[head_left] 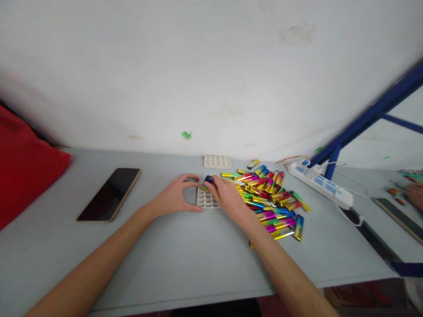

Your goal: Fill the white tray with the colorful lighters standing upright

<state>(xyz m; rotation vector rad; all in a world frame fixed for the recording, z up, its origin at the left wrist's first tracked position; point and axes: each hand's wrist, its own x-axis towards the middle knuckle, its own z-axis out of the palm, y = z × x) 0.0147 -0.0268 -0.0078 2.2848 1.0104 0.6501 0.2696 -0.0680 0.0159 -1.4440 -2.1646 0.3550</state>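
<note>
A pale tray with rows of holes (205, 200) lies on the table in front of me, partly covered by my right hand. My right hand (228, 196) pinches a small shiny lighter (206, 182), dark blue at the top and yellow lower down, over the tray's far left corner. Whether its lower end sits in a hole I cannot tell. At the tray's left edge is my left hand (178, 196), thumb and fingers spread apart, with nothing held in it. Beside my right hand spreads a heap of metallic multicoloured lighters (267, 193).
Against the wall lies a second holed tray (217, 161). A phone (110, 193) rests at left, near a red cloth item (26, 163). At right are a white power strip (320, 185), a blue metal frame (363, 116), another phone-like slab (398, 218) and another person's hand (414, 193).
</note>
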